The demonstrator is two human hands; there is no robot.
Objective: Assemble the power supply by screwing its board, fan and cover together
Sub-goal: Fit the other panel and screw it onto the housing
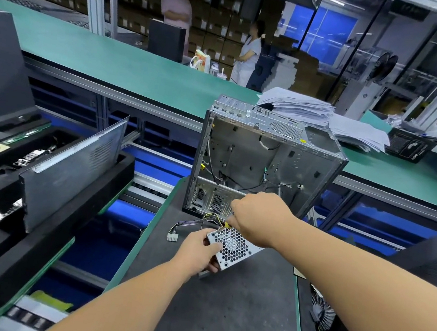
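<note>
A silver power supply (pixel 234 247) with a honeycomb fan grille sits tilted on the dark mat (pixel 236 309). My left hand (pixel 198 252) grips its near-left corner, thumb on the grille. My right hand (pixel 257 218) is closed over its far edge, where yellow and black cables (pixel 211 217) come out; what the fingers pinch is hidden. A cable bundle ends in a white connector (pixel 172 237) lying on the mat to the left.
An open bare-metal computer case (pixel 262 156) stands upright just behind the hands. Left, a black foam tray (pixel 49 233) holds a leaning side panel (pixel 75 173) and parts. Paper stacks (pixel 313 113) lie on the green bench. A fan (pixel 322 312) lies at right. Two people stand beyond.
</note>
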